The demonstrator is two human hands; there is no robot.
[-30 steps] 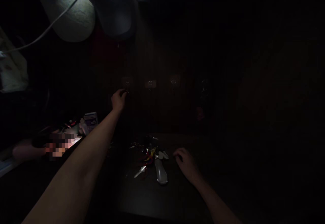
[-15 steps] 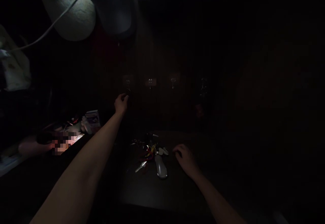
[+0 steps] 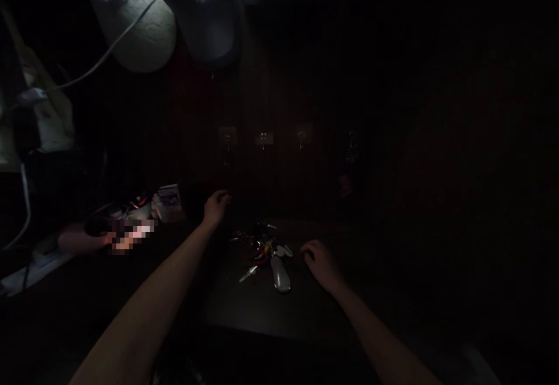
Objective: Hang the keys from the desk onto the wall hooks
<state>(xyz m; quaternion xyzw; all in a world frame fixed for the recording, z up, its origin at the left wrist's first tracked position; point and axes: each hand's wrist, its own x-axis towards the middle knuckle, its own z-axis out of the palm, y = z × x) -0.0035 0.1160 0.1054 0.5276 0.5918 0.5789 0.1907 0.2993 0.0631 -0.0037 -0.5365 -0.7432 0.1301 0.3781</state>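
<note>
Keys (image 3: pixel 264 251) bunched; darkness could cause a fumble, snagging them. Left hand (image 3: pixel 215 208): can't tell grip; right hand (image 3: pixel 322 264) slack, seemingly empty.

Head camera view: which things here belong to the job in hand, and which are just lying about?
Likely the job's, nearest the left grip and right grip:
keys
grey oblong piece
possibly the small metal hooks

Apparently just about:
cap-like things
pale cable
small box

Darkness hides whether the left hand (image 3: pixel 215 207) holds anything — both forearms (image 3: pixel 152 292) leave the bottom edge.
</note>
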